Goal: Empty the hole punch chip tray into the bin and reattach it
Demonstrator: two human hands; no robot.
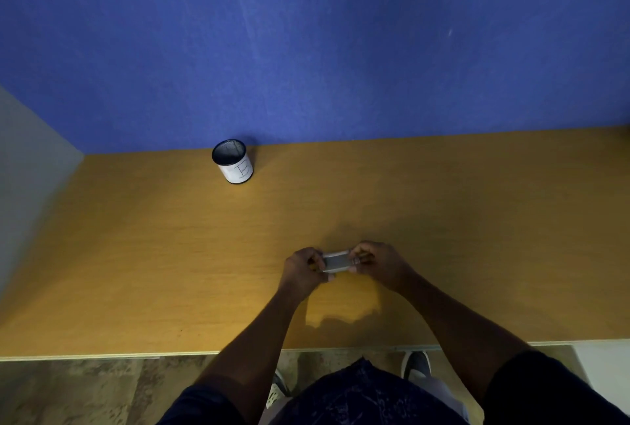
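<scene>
A: Hands?
B: Left hand (303, 269) and right hand (378, 262) both on the punch (336, 261), one at each end. Fingers curled tight round it, thumbs toward the person.
A: Punch on the desk or lifted?
B: Can't tell. It sits between the hands over the desk (170, 254), near the front edge, roughly centre. Shadow lies on the wood below the hands.
A: Tray on or off?
B: Can't tell. Only a small grey metallic slab shows between the fingers, blurred. No separate tray visible.
A: Bin?
B: Small round bin (233, 161), mesh-looking, dark rim, white label with a hand-drawn "B". Upright, at the back of the desk, against the blue wall (306, 49). Well apart from the hands, up and to the left.
A: Anything in the bin?
B: Inside too dark to read.
A: Rest of the scene?
B: Grey side panel (27, 169) at the left. Forearms bare, dark short sleeves. Floor (85, 390) below the desk edge, shoes (417, 365) showing.
</scene>
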